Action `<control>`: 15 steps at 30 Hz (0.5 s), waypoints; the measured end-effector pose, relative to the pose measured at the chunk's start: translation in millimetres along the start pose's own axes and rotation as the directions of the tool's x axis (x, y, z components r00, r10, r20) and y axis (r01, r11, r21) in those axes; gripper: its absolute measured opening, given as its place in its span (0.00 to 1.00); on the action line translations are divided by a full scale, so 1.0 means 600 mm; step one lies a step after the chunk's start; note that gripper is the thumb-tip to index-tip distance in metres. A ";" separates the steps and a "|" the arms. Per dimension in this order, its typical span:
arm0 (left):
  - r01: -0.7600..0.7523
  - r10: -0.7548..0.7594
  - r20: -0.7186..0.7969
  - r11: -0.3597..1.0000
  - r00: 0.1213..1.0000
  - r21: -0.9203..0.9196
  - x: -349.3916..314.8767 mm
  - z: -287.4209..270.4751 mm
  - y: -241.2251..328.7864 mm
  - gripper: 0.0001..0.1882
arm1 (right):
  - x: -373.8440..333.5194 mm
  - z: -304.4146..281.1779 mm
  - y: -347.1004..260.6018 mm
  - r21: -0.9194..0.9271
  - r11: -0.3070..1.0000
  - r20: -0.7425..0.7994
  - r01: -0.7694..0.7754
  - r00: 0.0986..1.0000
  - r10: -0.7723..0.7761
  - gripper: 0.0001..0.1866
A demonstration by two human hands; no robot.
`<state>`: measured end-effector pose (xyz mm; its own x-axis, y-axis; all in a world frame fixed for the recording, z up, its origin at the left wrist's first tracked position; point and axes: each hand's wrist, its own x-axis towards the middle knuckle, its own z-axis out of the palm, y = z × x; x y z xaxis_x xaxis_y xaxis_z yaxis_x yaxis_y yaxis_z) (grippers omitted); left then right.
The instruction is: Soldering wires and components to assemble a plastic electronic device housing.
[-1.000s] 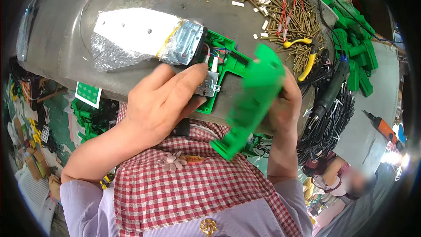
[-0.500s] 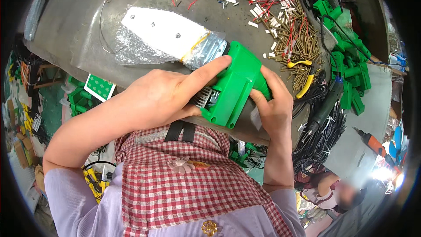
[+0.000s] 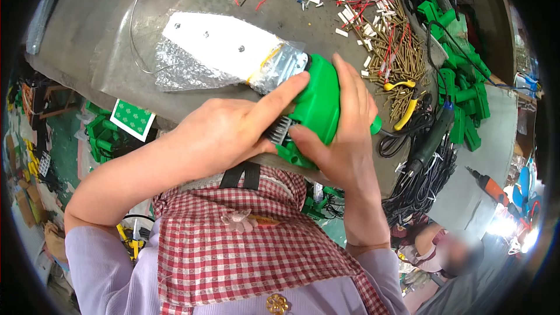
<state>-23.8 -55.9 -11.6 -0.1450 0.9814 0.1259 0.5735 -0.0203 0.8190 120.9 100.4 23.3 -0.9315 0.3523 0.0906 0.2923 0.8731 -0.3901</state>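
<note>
A green plastic tool housing (image 3: pixel 321 100) lies tilted at the table's near edge, held between both my hands. From its far left end runs a flat white plate (image 3: pixel 219 45), partly wrapped in bubble wrap (image 3: pixel 189 76). My left hand (image 3: pixel 224 125) grips the left side, index finger along the top near the metal neck, thumb low by a finned metal part (image 3: pixel 279 131) in an opening. My right hand (image 3: pixel 350 146) wraps the right side, fingers over the far face and thumb across the near part. A black cable leaves a green stub beside the right hand.
Brass screws (image 3: pixel 396 52), white sleeves and red wires are heaped at the far right. Yellow-handled pliers (image 3: pixel 408 111) lie beside them. Black cables (image 3: pixel 429 181) and a dark handheld tool (image 3: pixel 431 143) are at right. Green housings (image 3: pixel 466 105) stack beyond. A co-worker (image 3: pixel 434 251) sits lower right.
The green housing has rolled, so a different side now faces up. My right hand has slid over it, its thumb now nearer the left hand. The left hand keeps its hold.
</note>
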 end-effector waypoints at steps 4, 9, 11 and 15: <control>0.038 -0.038 0.015 0.999 0.999 -0.018 0.002 -0.003 0.005 0.50 | 0.003 0.003 -0.011 0.037 0.999 -0.043 0.008 0.999 -0.006 0.51; 0.020 -0.021 -0.013 0.998 1.000 -0.055 -0.003 0.009 -0.010 0.49 | 0.005 0.012 -0.012 -0.011 1.000 -0.043 -0.024 0.999 0.023 0.49; 0.003 -0.004 -0.016 0.999 1.000 -0.041 -0.010 0.017 -0.021 0.49 | 0.003 0.014 -0.011 -0.033 0.999 -0.059 -0.020 0.998 0.018 0.47; -0.052 0.053 -0.043 0.999 0.998 0.010 -0.020 0.003 -0.009 0.45 | -0.002 0.019 -0.003 -0.007 0.999 -0.074 -0.036 0.997 0.036 0.45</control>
<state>-23.5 -67.5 -18.5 -0.1494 0.9698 0.1930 0.5884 -0.0697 0.8056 119.2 94.9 13.4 -0.9019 0.4072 0.1443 0.3274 0.8621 -0.3869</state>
